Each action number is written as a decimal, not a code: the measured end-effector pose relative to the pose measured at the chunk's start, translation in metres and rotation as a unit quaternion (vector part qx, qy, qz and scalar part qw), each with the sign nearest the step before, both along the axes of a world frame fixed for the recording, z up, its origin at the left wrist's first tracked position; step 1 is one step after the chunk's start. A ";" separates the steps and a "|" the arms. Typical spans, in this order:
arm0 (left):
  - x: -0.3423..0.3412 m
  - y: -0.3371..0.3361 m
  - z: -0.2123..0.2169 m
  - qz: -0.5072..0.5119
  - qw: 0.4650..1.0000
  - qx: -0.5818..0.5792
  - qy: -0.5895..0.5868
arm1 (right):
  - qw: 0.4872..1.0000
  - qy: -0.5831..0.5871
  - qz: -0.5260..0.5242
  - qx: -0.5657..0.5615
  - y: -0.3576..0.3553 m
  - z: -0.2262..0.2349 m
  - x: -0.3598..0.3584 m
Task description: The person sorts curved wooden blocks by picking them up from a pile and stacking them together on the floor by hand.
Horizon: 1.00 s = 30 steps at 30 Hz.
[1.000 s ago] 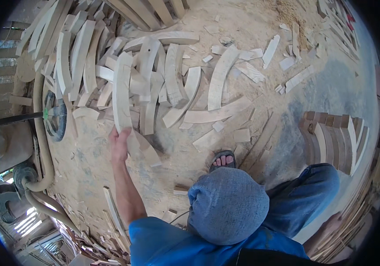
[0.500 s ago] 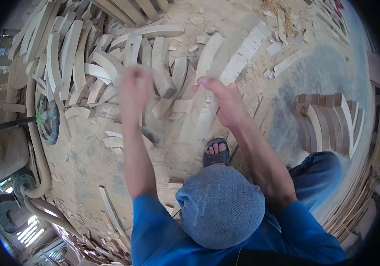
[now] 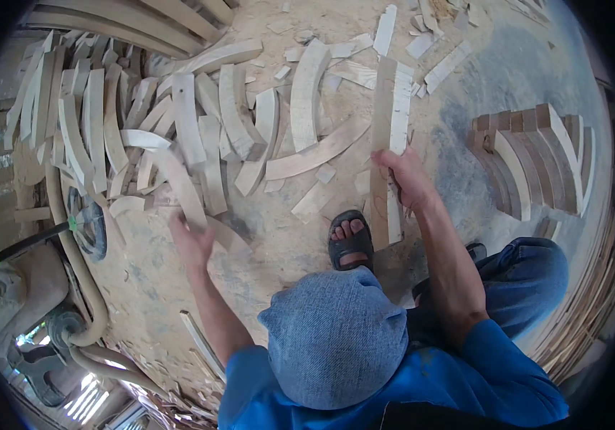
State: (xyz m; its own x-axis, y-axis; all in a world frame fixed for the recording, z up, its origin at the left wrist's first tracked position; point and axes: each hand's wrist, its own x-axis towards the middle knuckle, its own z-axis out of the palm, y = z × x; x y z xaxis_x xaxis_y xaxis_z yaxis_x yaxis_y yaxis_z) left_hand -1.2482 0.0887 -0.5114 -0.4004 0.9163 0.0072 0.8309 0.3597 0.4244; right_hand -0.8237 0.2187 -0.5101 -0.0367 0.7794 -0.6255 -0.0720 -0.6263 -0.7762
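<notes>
My right hand [image 3: 409,179] is closed around a long wooden plank [image 3: 385,122], brown on one face and pale, rough on the other. The plank points away from me, its near end beside my sandalled foot. On the left, my left hand [image 3: 194,242] grips the near end of a pale curved wooden piece [image 3: 180,179], which leans toward the heap of cut pieces. Between my hands lie another curved piece [image 3: 322,149] on the floor and an upright-looking arched one [image 3: 309,93] beyond it.
A large heap of curved wooden pieces [image 3: 85,115] spreads across the left. More curved pieces stand stacked [image 3: 530,154] at the right. A hose [image 3: 71,244] and a black wheel-like ring [image 3: 91,223] lie at left. Offcuts [image 3: 447,66] and sawdust cover the floor.
My left hand has come down and nearer, and now holds the curved piece. The plank in my right hand has swung more upright and shifted right. My view has shifted slightly.
</notes>
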 end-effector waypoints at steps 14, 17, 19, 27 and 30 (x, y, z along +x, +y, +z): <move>-0.070 0.185 -0.059 0.032 0.999 0.011 0.026 | 0.970 0.170 -0.080 -0.154 -0.004 -0.009 -0.037; -0.025 0.188 -0.066 0.051 0.998 -0.036 0.028 | 0.979 0.151 -0.039 -0.130 0.000 -0.017 -0.007; 0.005 0.170 -0.045 0.078 0.950 -0.051 -0.299 | 0.978 0.162 -0.042 -0.128 -0.002 -0.015 0.008; 0.076 0.056 0.027 0.103 0.944 -0.233 0.211 | 0.976 0.139 -0.022 -0.165 -0.002 -0.028 0.017; 0.138 0.088 0.026 -0.047 0.987 -0.049 0.147 | 0.976 0.136 -0.023 -0.169 0.005 -0.029 0.018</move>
